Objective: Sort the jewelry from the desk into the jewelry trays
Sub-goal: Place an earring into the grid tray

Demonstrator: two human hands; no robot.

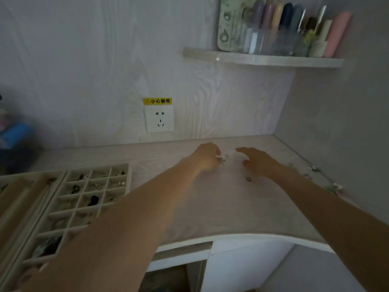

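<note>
Two hands work beyond the wall socket [159, 121] on the desk [210, 207]: the left hand [207, 158] curls its fingers round small jewelry pieces [224, 159], probably gathering them, while the right hand [260, 163], fingers spread, holds nothing. A ring [248, 178] lies below-right; the compartment tray [84, 199] sits lower-left.

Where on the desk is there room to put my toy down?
The desk is bare in front, between the two arms, and at the back under the wall socket. It is crowded by the left hand and right hand, where small jewelry lies, along the right wall, and where the jewelry tray sits on the left.
</note>
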